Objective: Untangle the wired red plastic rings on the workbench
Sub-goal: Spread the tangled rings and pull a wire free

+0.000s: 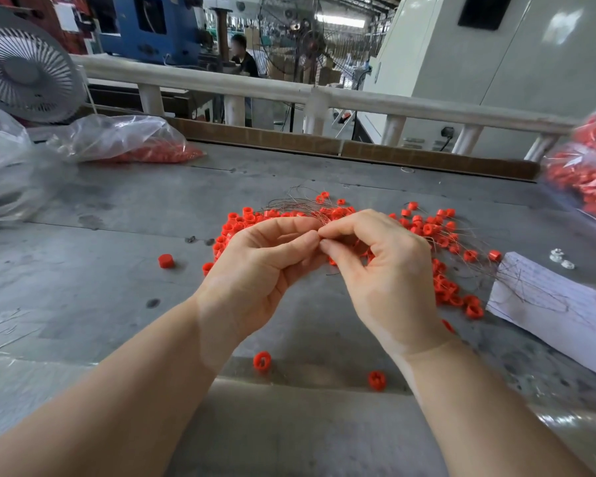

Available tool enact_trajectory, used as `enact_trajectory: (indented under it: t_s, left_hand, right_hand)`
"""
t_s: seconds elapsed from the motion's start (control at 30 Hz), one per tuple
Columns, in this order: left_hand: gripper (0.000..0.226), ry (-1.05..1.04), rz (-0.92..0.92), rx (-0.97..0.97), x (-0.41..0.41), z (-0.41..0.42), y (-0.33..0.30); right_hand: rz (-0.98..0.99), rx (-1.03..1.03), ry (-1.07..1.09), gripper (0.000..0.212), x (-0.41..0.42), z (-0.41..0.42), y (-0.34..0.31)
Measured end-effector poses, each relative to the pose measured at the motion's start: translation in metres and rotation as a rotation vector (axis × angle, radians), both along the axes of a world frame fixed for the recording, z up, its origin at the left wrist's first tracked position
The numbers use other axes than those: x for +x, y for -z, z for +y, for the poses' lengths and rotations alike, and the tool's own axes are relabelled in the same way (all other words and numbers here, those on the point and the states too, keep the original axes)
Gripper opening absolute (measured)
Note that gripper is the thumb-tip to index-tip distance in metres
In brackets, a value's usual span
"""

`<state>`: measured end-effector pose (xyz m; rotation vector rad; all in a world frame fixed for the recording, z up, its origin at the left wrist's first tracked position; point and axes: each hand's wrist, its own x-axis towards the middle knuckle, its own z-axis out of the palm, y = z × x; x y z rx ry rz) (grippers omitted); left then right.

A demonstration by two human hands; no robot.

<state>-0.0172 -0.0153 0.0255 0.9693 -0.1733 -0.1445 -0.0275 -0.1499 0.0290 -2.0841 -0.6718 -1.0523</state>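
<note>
Pinching thin wires between them, left hand and right hand work above the tangled red rings mid-workbench. A few loose rings lie apart; most apparently remain wired.

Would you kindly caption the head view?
Both hands, left hand and right hand, pinch thin wires above tangled red rings.

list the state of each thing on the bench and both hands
left hand: fingers curled, pinching wire
right hand: fingers curled, pinching wire
wire: tangled, looping among the rings
red ring pile: spread on the bench, wired together
loose ring: lying apart near the front edge
plastic bag: lying on its side, red parts inside
fan: upright; running or not, cannot tell
</note>
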Motion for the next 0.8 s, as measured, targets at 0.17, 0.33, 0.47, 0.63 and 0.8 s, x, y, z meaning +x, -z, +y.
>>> enact_trajectory:
  t_s: [0.17,0.33,0.47,0.63,0.8]
  left_hand:
    - [0.023,-0.029,-0.024,0.028,0.0000,-0.0004,0.0009]
    - [0.018,-0.098,-0.049,0.096,0.0026,0.0008,0.0031]
    - [0.011,-0.008,-0.002,-0.052,0.0015,0.0004,-0.0001]
    - [0.020,0.109,0.039,-0.138,0.0010,-0.0004,-0.0038]
    - [0.022,0.134,0.077,-0.177,0.0016,0.0016,-0.0065]
  right_hand:
    - [0.030,-0.026,-0.018,0.012,0.0004,-0.0002,0.0015]
    - [0.025,0.011,-0.038,0.013,-0.0002,0.0012,0.0013]
    - [0.016,0.073,-0.014,0.020,0.0011,-0.0017,-0.0018]
    - [0.037,0.108,-0.022,0.015,0.0010,-0.0022,-0.0048]
    - [0.010,0.117,-0.026,0.012,0.0001,-0.0024,-0.0071]
